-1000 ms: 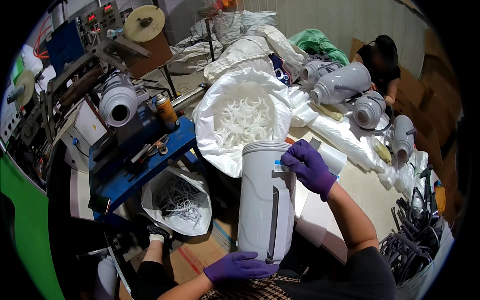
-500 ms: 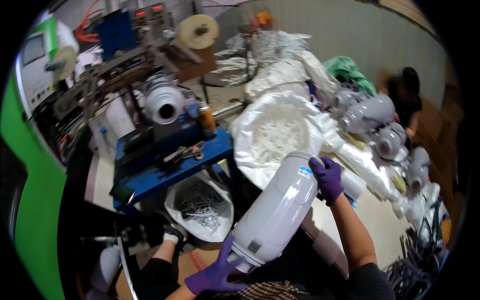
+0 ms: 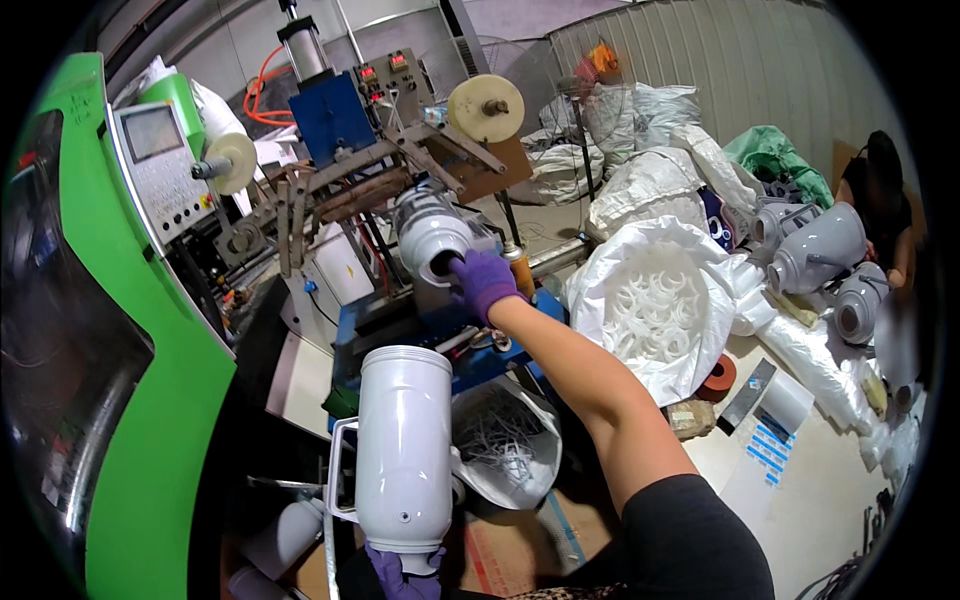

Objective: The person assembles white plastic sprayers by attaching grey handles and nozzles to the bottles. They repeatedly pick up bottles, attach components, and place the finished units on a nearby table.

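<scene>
A light grey plastic jug body (image 3: 405, 450) with a side handle stands nearly upright in front of me. My left hand (image 3: 402, 575), in a purple glove, is closed around its narrow lower end. A second grey jug body (image 3: 428, 232) lies on the press machine, its round opening facing me. My right hand (image 3: 486, 284), also gloved in purple, reaches across to that opening, with its fingers closed at the rim. The fingertips are partly hidden inside the mouth.
The blue machine stand (image 3: 350, 345) carries loose tools. A white sack of white rings (image 3: 650, 310) stands to the right, and a bag of scrap strips (image 3: 505, 440) sits below. A green machine (image 3: 130, 400) fills the left. Another person (image 3: 880, 200) sits far right beside several grey jugs.
The held jug went from tilted between both hands to upright in my left hand alone. My right hand left it and moved to the jug on the machine. The view swung left.
</scene>
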A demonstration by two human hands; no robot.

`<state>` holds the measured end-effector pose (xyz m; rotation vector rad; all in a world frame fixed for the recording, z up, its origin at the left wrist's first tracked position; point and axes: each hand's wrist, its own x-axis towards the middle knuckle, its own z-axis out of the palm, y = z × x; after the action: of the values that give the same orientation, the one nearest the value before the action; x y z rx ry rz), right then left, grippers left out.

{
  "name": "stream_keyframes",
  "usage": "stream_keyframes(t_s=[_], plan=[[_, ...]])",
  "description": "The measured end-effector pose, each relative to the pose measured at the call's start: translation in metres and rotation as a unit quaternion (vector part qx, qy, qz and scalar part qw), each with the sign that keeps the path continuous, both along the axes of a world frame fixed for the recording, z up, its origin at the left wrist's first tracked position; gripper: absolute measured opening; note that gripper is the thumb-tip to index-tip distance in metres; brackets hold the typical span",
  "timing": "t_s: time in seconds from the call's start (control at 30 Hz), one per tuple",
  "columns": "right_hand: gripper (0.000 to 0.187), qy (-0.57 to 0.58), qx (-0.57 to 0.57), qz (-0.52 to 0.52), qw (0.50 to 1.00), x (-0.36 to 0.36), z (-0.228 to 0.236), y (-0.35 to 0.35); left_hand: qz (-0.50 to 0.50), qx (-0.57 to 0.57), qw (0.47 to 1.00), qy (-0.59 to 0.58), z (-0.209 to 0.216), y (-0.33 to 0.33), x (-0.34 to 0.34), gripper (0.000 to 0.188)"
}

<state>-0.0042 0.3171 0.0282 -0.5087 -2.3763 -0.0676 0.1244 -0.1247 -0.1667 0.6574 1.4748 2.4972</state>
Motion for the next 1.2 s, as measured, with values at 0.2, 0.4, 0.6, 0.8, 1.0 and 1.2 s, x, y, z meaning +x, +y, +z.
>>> stream_keyframes(t_s=[0.2,0.4,0.6,0.8,1.0,1.2], plan=[[0.028,0.257,0.191,0.200,0.926,0.186,-0.059,-0.075,0.214,-0.271,0.875,0.339,0.088,-0.030,-0.056,0.071],[0.040,0.347,-0.195,0.270,0.877,0.357,-0.108,-0.105,0.258,-0.304,0.763,0.508,0.157,0.079,-0.142,0.086],[0.037,0.135,-0.417,0.364,0.822,0.323,-0.156,-0.096,0.358,-0.450,0.508,0.641,0.192,0.309,-0.150,0.069],[0.037,0.090,-0.467,0.477,0.739,0.243,-0.171,-0.122,0.228,-0.594,0.390,0.666,0.240,0.350,-0.236,0.047],[0.027,0.077,-0.529,0.464,0.706,0.259,-0.159,-0.125,-0.232,-0.300,0.607,0.698,0.192,0.283,-0.127,0.089],[0.058,0.115,-0.266,0.066,0.955,0.312,-0.144,-0.060,-0.547,-0.233,0.784,0.180,0.102,0.147,-0.063,0.052]])
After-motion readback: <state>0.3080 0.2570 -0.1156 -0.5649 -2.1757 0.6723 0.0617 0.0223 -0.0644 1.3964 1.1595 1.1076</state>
